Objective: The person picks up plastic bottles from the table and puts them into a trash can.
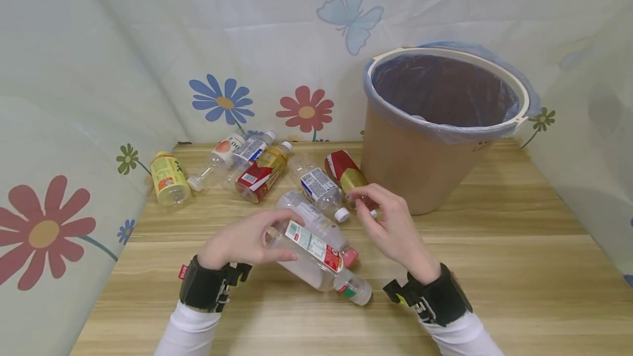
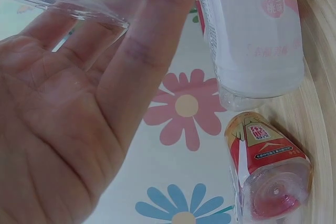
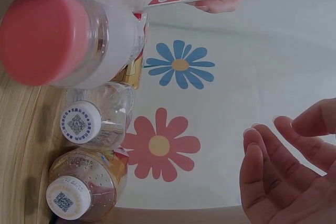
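My left hand [image 1: 252, 240] grips a clear plastic bottle [image 1: 316, 262] near its base, thumb on the near side and fingers at the far side. The bottle tilts with its capped neck down to the right, and its label is white and red. Behind it lies a whitish bottle [image 1: 316, 218] with a pink cap [image 3: 44, 35]. My right hand [image 1: 393, 229] hovers with loosely bent fingers, holding nothing, in front of the bin. Just beyond its fingertips lies a red-and-gold labelled bottle [image 1: 346, 169], next to a clear bottle with a white cap [image 1: 341, 214].
A tan bin [image 1: 410, 163] lined with a blue bag stands at the back right. Left of centre lie a red-and-gold bottle [image 1: 262, 172], a blue-labelled bottle [image 1: 250, 150] and a peach-pictured bottle [image 1: 227, 147]. A yellow-labelled bottle [image 1: 169, 177] is at the far left. Flowered curtain surrounds the table.
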### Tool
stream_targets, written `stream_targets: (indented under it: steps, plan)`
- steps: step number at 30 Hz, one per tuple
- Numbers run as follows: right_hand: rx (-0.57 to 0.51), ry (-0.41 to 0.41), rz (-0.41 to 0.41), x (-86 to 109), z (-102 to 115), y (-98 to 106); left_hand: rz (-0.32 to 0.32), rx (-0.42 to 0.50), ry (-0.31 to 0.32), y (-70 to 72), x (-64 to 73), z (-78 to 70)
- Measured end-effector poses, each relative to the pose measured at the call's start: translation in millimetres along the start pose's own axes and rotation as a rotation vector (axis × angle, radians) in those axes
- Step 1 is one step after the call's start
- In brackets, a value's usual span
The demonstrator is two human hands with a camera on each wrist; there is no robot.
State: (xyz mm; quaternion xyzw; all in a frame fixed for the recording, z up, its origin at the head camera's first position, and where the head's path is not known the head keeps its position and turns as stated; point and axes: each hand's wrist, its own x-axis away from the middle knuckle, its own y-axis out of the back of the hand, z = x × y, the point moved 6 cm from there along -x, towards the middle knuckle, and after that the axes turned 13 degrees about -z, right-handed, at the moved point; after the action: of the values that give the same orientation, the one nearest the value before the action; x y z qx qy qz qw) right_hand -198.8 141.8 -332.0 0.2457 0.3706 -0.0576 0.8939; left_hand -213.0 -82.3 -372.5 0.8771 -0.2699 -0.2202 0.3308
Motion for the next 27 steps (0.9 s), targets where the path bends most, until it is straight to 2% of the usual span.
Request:
stream_targets:
  steps: [13,20,25,27]
  plan:
    - [0.004,-0.016,0.014,0.1,-2.1,-0.1,-0.006,0.004,-0.016,2.5,1.3,-2.4]
    - [0.001,-0.036,0.031,0.5,-2.2,-1.1,-0.006,0.054,0.019,4.3,2.6,-2.3]
    - [-0.024,-0.049,0.059,1.9,-3.4,-4.3,-0.050,0.115,-0.024,6.6,0.1,-4.7]
    - [-0.044,-0.059,0.086,2.9,-3.9,-6.5,-0.089,0.146,-0.048,8.4,-1.2,-6.1]
